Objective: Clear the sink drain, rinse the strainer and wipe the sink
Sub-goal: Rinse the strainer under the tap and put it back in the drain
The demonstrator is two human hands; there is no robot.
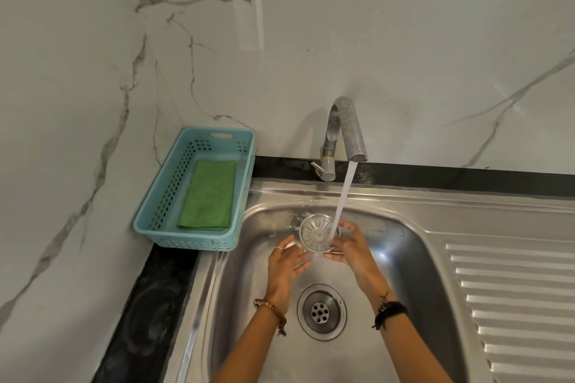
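Strainer (315, 232): round metal piece with slots and a central knob, held tilted above the sink basin, just above centre of the frame; concave face turned toward the camera.
Water stream (341, 199): runs from the tap spout down onto the right edge of the strainer.
Tap (342, 130): curved metal spout on the back ledge, centre of the frame; small lever at its base on the left.
Right hand (351, 247): grips the strainer at its right rim, fingers closed round the edge, thumb on top.
Left hand (287, 258): fingers spread wide, palm beside the lower left rim of the strainer; contact with it cannot be confirmed. Ring on one finger, beaded bracelet at the wrist.
Sink (249, 274): stainless steel basin, wet, with ribbed drainboard at right of the frame.
Drain (321, 311): uncovered opening in the basin floor, lower centre, between the two forearms.
Basket (161, 196): light blue perforated plastic, on the counter at left of the sink.
Cloth (208, 194): green, folded, lying flat inside the basket.
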